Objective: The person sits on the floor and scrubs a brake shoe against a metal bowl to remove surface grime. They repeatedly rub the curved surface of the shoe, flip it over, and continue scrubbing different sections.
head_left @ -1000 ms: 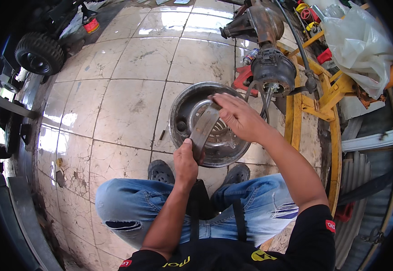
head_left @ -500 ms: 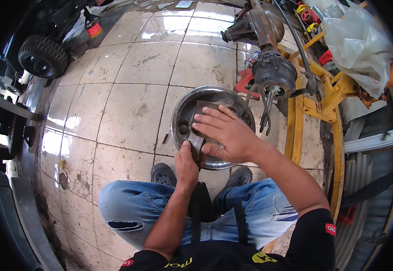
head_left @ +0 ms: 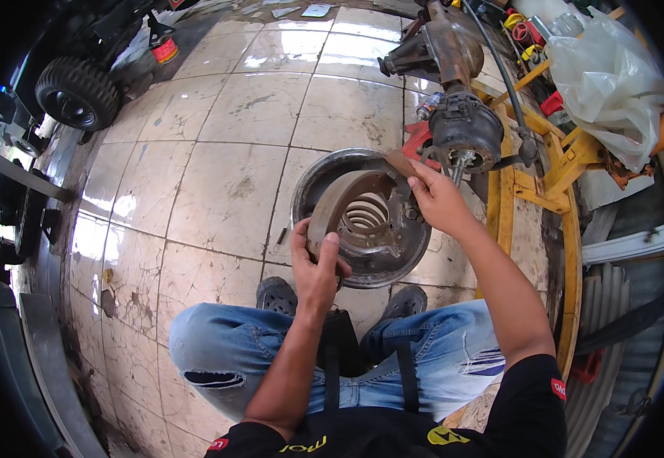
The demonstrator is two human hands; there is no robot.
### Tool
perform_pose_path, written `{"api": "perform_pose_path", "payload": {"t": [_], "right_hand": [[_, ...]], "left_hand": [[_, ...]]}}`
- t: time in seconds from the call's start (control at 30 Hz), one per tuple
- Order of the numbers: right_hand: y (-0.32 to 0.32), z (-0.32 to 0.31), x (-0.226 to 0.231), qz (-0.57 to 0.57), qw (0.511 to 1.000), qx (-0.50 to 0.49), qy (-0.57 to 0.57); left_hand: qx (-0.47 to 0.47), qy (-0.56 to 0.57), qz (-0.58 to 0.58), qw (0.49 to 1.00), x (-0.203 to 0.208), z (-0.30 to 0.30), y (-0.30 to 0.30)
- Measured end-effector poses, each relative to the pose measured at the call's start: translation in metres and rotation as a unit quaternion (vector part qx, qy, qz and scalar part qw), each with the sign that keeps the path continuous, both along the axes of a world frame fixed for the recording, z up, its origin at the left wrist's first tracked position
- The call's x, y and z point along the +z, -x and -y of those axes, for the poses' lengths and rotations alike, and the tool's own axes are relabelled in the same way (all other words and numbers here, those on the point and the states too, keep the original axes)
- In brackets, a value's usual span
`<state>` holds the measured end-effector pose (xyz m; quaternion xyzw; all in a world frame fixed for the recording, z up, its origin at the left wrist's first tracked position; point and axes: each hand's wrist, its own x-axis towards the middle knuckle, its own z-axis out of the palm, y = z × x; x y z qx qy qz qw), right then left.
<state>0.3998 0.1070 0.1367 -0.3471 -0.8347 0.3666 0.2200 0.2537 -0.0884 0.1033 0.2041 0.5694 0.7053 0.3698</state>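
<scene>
My left hand (head_left: pixel 317 267) is closed around the lower left end of a curved brake shoe (head_left: pixel 338 202), tilted over a round metal brake drum (head_left: pixel 416 256) on the floor. My right hand (head_left: pixel 440 201) pinches a small brown sheet (head_left: pixel 400 162), which looks like sandpaper, by the shoe's far right side. Part of the sheet is hidden by the fingers. Light coils like a spring (head_left: pixel 366 211) show inside the shoe's curve. Dark bolts or nuts (head_left: pixel 411 210) sit inside the drum at right.
A rusty axle (head_left: pixel 454 57) with a black hub rests at the far right, beside a yellow metal frame (head_left: pixel 568 252) and a red stand (head_left: pixel 417 140). A clear plastic bag (head_left: pixel 603 88) hangs there. A small dark pin (head_left: pixel 281 236) lies left of the drum.
My right hand has moved right, off the brake shoe, now pinching the brown sheet. The shoe has turned so that its curve shows, with my left hand still on it.
</scene>
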Motion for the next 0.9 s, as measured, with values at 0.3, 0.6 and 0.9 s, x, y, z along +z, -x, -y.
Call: {"api": "perform_pose_path", "payload": {"t": [0.3, 0.6, 0.9], "right_hand": [[0.001, 0.008, 0.000, 0.009, 0.997, 0.022, -0.078], [0.003, 0.003, 0.008, 0.007, 0.991, -0.012, -0.136], [-0.015, -0.019, 0.011, -0.090, 0.992, 0.037, 0.084]], "left_hand": [[0.022, 0.050, 0.293, 0.954, 0.006, 0.003, 0.010], [-0.020, 0.015, 0.542, 0.840, 0.002, 0.007, 0.006], [-0.166, 0.042, 0.543, 0.822, 0.004, 0.015, 0.005]]}}
